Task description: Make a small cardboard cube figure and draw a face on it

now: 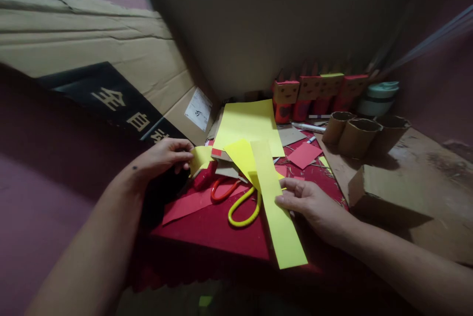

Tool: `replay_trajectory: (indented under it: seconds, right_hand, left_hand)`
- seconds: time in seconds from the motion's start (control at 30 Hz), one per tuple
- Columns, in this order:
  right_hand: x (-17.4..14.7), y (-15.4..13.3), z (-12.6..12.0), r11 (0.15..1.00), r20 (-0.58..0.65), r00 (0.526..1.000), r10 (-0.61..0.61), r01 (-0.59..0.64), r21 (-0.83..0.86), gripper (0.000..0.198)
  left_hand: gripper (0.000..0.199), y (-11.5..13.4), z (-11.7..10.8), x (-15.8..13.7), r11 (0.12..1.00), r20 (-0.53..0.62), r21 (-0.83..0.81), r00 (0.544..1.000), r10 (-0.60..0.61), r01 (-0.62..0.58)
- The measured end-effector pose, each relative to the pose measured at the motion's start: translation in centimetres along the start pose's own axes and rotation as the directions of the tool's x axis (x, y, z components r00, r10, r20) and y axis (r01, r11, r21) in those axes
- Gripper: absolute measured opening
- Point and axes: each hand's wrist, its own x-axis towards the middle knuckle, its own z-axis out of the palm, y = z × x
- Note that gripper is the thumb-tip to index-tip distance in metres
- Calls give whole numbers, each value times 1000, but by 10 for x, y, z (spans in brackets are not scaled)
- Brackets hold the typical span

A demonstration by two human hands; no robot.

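My right hand (305,203) pinches the edge of a long yellow paper strip (275,212), which slants over the table's front. At the left, my left hand (168,156) has thumb and fingers closed on a small curved piece of yellow paper (201,157). Between the hands lie scissors (244,222) with one red and one yellow handle; paper hides their blades. Another yellow paper piece (240,156) sits partly under the strip. Behind it is a large yellow sheet (247,119). A red paper strip (188,205) lies nearest the left hand.
A big cardboard box (148,50) leans along the left. At the back right stand several red figures with cardboard faces (286,92) and a lidded cup (379,97). Cardboard tubes (358,136) and a small cardboard box (388,190) are on the right. Red paper (305,155) lies among scraps on the red cloth (236,239).
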Motion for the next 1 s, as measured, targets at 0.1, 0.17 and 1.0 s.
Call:
replay_trajectory:
  seconds: [0.1, 0.17, 1.0]
  right_hand:
    - [0, 0, 1, 1000, -17, 1000, -3, 2, -11, 49]
    - [1, 0, 1, 1000, -5, 1000, -5, 5, -20, 46]
    - [-4, -30, 19, 837, -93, 883, -460, 397, -376, 53]
  left_hand:
    - [15, 2, 0, -6, 985, -43, -167, 999, 32, -39]
    - [15, 6, 3, -5, 966, -79, -249, 995, 57, -75]
    - [14, 113, 90, -20, 757, -297, -605, 952, 74, -247]
